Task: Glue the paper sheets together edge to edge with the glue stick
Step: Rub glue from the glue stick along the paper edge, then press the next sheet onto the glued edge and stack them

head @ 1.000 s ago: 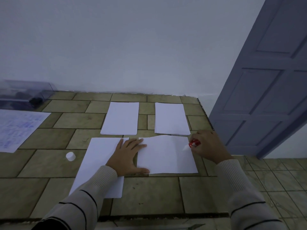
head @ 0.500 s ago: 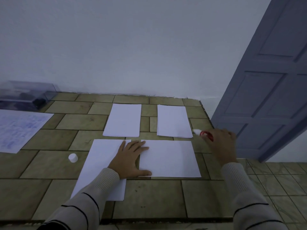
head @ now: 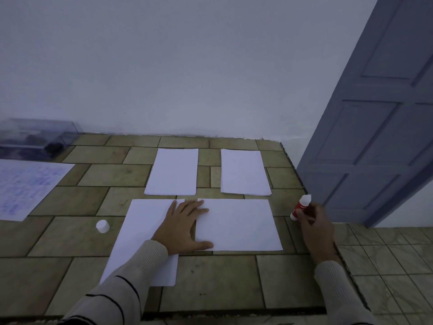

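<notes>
Two near sheets lie side by side. At the left edge of the landscape sheet (head: 239,225), our left grip (head: 185,227) lies flat, spanning onto the portrait sheet (head: 145,228). Just right of that landscape sheet, our right grip (head: 314,224) holds the glue stick (head: 300,208), tip up. We judge the seam, which runs away from us, to lie left of the stick.

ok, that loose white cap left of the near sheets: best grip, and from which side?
Pinch the cap across its round side wall, coming down from above: it stands on end on the tiled counter, clear of the near-left sheet. The left hand is nearer; the right hand holds the glue stick.
</notes>
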